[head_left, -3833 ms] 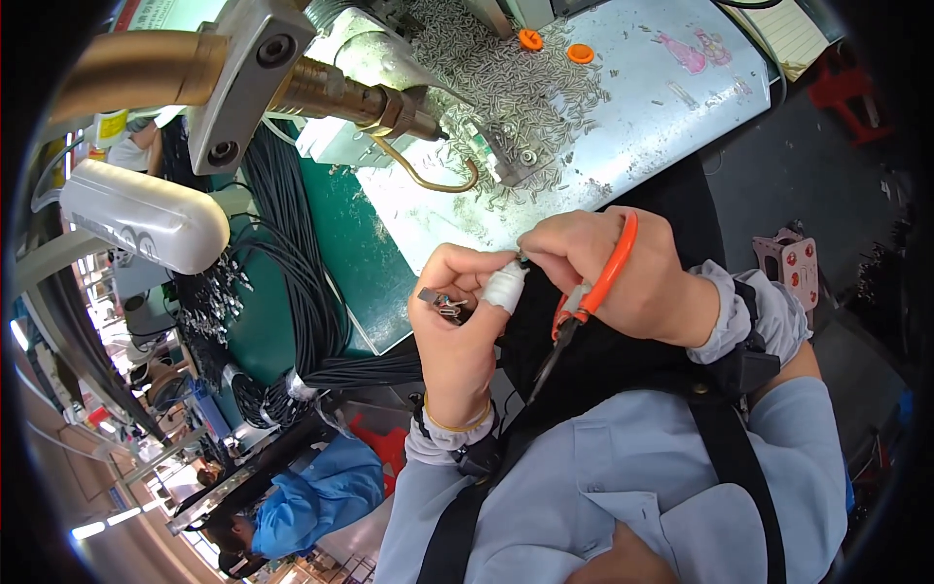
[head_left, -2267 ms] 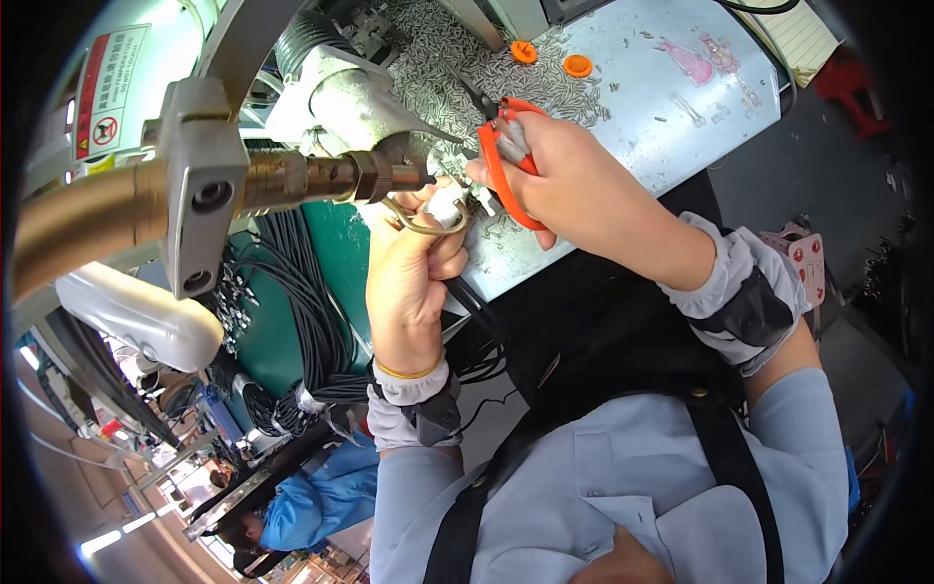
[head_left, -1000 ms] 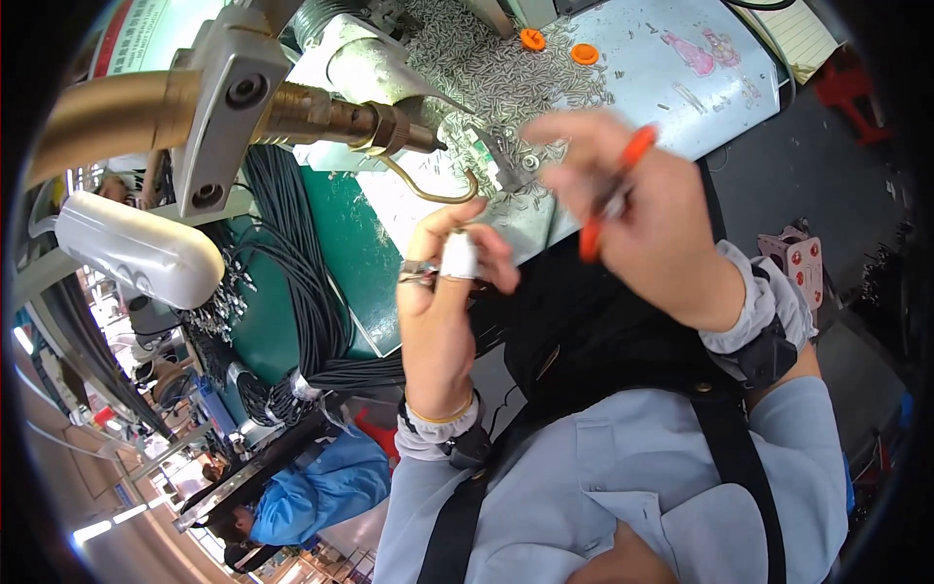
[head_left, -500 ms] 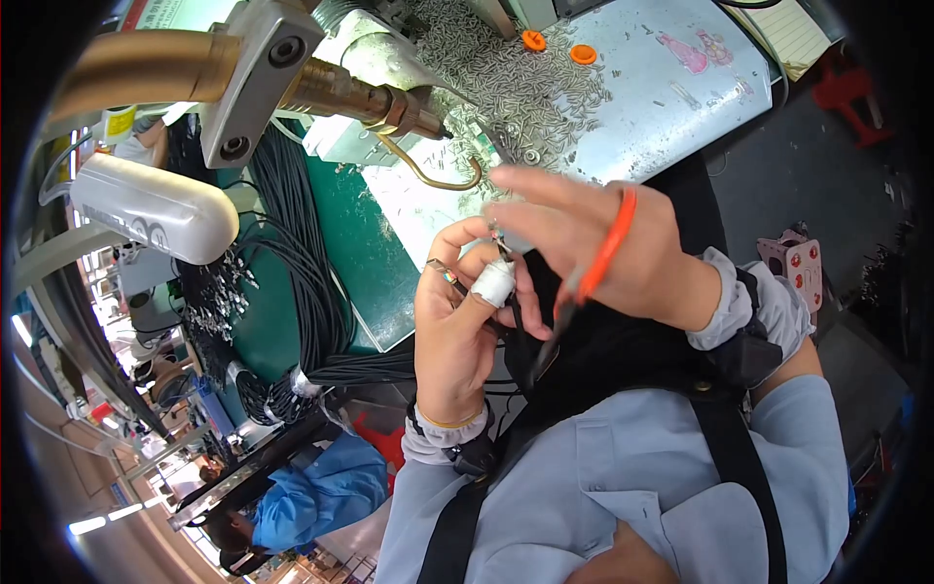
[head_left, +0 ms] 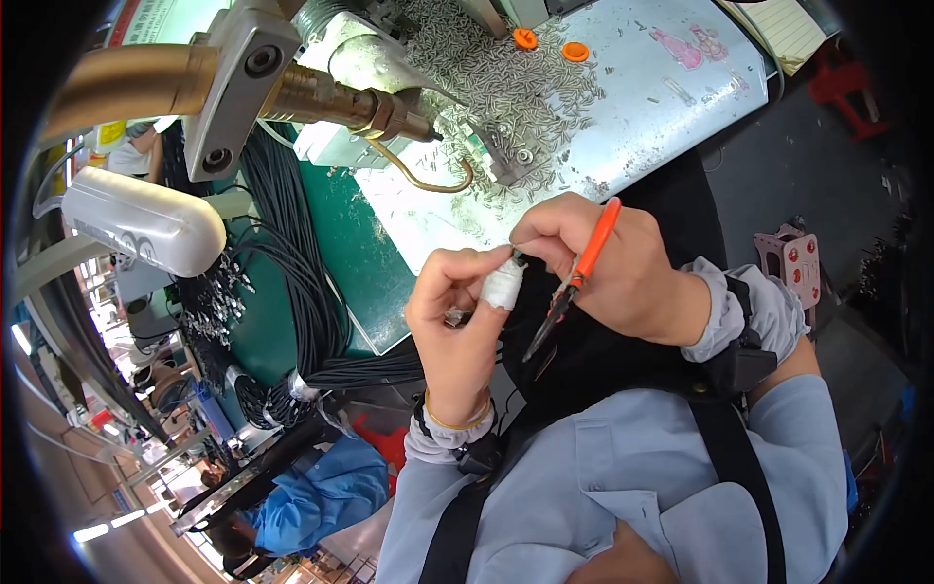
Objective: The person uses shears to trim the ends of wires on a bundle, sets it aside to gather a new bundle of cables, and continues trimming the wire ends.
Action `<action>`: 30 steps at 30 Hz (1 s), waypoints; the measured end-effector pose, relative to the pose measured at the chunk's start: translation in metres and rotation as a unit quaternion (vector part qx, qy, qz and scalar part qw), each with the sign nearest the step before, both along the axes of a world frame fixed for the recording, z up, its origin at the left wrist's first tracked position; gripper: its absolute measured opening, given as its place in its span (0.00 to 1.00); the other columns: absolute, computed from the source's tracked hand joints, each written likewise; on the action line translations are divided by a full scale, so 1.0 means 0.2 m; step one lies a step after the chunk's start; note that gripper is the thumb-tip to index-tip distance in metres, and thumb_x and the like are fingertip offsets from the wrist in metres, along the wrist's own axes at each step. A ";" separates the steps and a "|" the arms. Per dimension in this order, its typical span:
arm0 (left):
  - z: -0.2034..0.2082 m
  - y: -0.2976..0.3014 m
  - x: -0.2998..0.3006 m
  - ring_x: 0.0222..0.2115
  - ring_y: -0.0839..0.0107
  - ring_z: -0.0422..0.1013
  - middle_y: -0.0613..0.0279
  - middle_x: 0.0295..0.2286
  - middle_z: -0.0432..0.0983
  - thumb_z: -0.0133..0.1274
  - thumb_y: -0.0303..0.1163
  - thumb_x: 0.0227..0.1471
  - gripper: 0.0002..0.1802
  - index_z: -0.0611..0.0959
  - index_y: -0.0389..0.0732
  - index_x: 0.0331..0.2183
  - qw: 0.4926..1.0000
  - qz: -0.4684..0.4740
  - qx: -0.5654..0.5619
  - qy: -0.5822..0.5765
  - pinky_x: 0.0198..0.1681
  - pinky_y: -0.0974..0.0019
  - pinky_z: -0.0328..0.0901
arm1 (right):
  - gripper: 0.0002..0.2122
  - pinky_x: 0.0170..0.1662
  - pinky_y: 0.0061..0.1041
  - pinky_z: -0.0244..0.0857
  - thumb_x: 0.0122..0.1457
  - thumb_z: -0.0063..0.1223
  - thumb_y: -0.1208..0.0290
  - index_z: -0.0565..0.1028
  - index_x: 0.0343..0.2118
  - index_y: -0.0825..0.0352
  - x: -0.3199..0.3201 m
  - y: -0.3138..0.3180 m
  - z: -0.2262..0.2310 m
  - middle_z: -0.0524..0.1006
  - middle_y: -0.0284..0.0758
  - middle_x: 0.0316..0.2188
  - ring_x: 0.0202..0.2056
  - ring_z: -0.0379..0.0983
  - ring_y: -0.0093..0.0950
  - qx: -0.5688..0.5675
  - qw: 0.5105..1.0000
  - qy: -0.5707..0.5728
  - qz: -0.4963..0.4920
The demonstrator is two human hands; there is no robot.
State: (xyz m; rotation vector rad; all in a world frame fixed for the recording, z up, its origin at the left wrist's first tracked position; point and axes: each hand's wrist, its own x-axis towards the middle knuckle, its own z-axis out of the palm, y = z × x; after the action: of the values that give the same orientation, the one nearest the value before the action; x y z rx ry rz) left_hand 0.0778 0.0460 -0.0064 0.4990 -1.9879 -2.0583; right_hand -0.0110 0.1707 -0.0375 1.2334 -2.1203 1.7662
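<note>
My left hand [head_left: 455, 316] is closed in a pinch on a cable end, held up in front of my chest. White tape wraps its thumb, and the fingers hide most of the cable. A small coloured wire tip [head_left: 516, 254] shows between the fingertips of both hands. My right hand [head_left: 623, 268] has its thumb and index finger pinched together at that tip. Orange-handled scissors [head_left: 595, 243] lie in the right palm, their dark blades pointing down and to the left, away from the wire.
Many small metal pins [head_left: 486, 73] are heaped on the machine's pale worktop [head_left: 642, 107], beside two orange caps [head_left: 575, 52]. A brass-coloured machine head [head_left: 336, 102] and a bent tube reach in from the left. Black cable coils [head_left: 306, 321] hang at the left, near a white lamp [head_left: 146, 222].
My right hand has come down from a blurred, raised position to meet the left fingertips. The left index finger has straightened over the thumb, and the scissors have swung with the right hand.
</note>
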 end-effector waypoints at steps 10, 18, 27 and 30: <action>0.03 0.00 -0.02 0.21 0.88 0.62 0.67 0.24 0.70 0.51 0.19 0.43 0.08 0.75 0.34 0.31 0.994 0.047 0.060 -0.075 0.20 0.84 0.54 | 0.05 0.30 0.15 0.61 0.51 0.49 0.79 0.69 0.32 0.71 0.00 0.01 0.00 0.72 0.31 0.24 0.26 0.66 0.13 0.040 0.959 -0.271 0.067; 0.04 0.02 -0.02 0.20 0.87 0.61 0.67 0.25 0.71 0.51 0.20 0.42 0.07 0.74 0.34 0.30 0.994 0.087 0.048 -0.040 0.19 0.84 0.53 | 0.12 0.20 0.20 0.60 0.49 0.55 0.67 0.68 0.19 0.69 -0.04 0.09 0.09 0.69 0.35 0.12 0.13 0.64 0.27 0.279 0.940 -0.159 0.116; 0.01 -0.10 -0.16 0.13 0.87 0.51 0.70 0.18 0.63 0.49 0.22 0.46 0.05 0.72 0.34 0.30 0.988 0.027 0.137 -0.060 0.13 0.82 0.44 | 0.14 0.15 0.21 0.57 0.51 0.53 0.67 0.64 0.16 0.69 -0.05 0.06 0.03 0.65 0.33 0.07 0.09 0.62 0.26 0.166 0.916 -0.338 0.140; -0.03 -0.17 -0.25 0.11 0.87 0.51 0.71 0.16 0.63 0.49 0.22 0.46 0.05 0.74 0.34 0.30 0.964 0.018 0.262 -0.042 0.12 0.82 0.44 | 0.13 0.14 0.20 0.56 0.52 0.51 0.68 0.64 0.18 0.69 -0.08 0.03 0.07 0.65 0.31 0.08 0.10 0.62 0.21 0.075 0.852 -0.504 0.122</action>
State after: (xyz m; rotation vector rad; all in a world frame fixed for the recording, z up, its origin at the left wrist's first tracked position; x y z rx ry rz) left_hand 0.0285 0.0129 -0.0128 0.7224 -1.4354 -2.5751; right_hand -0.0274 0.1760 -0.0245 0.6218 -2.6942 2.8524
